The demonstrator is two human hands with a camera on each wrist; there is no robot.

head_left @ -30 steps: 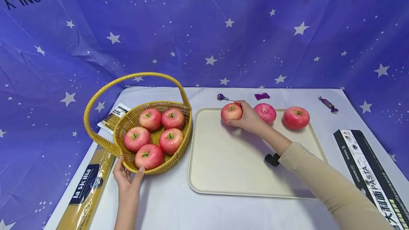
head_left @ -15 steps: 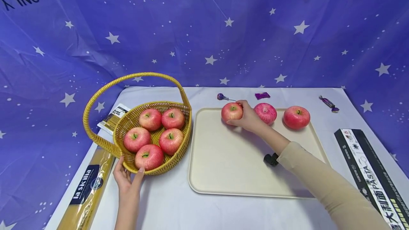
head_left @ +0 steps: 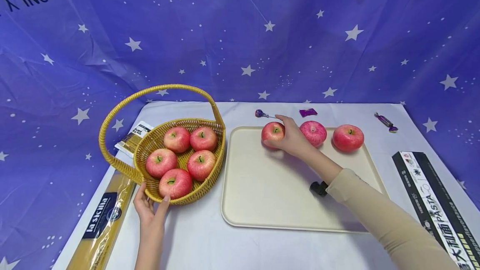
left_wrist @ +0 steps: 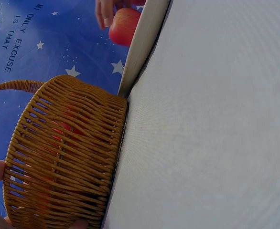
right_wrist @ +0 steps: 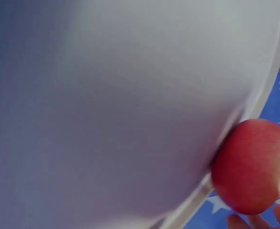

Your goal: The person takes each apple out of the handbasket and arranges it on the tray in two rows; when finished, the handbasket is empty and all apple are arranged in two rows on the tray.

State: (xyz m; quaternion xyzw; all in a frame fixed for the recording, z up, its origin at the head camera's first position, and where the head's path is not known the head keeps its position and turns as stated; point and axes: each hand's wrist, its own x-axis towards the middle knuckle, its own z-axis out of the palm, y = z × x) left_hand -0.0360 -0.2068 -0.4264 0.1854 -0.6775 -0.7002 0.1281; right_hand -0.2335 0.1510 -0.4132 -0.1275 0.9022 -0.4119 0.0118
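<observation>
At the far left corner of the cream tray (head_left: 262, 195), I see my right hand (head_left: 292, 138) curled round a red apple (head_left: 272, 132), its right flank hidden by my fingers; my wrist view shows only the apple's blurred side and fingertips cut off at the edge. Two more apples (head_left: 313, 132) sit just beside it. My left hand (head_left: 150, 211) cups the wicker basket (head_left: 150, 145) wall, thumb on the rim, palm partly hidden.

Tray (head_left: 262, 203): near and middle surface bare, open to hands. Far edge blocked by three apples (head_left: 314, 133) in row. Basket (head_left: 187, 197) touches tray's left side; its arched handle (head_left: 150, 93) bars approach from above.
</observation>
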